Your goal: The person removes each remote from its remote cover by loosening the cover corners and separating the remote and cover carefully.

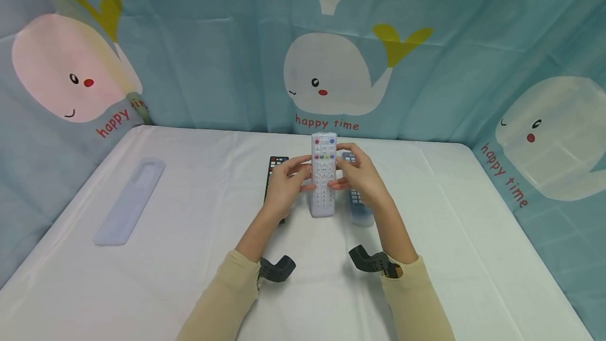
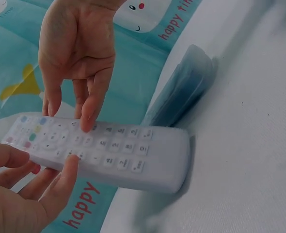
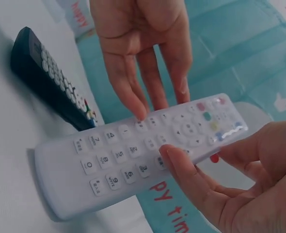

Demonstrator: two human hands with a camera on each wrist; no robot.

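A white remote control (image 1: 323, 172) with a translucent cover around it is tilted up between both hands, buttons toward the head camera. Its lower end is at or just above the white tablecloth; I cannot tell which. My left hand (image 1: 282, 186) holds the left edge between thumb and fingers. On the opposite edge, my right hand (image 1: 364, 175) grips with its thumb and fingers. Behind the left hand lies a black remote control (image 1: 278, 160), partly hidden. A dark remote control in a translucent cover (image 1: 362, 216) lies beside the right hand, partly covered by it.
A flat translucent remote cover (image 1: 130, 201) lies at the left of the table. White cloth (image 1: 473, 257) covers the table, and a blue curtain with whale prints (image 1: 218, 67) hangs along its far side. Each wrist wears a black camera mount (image 1: 278, 269).
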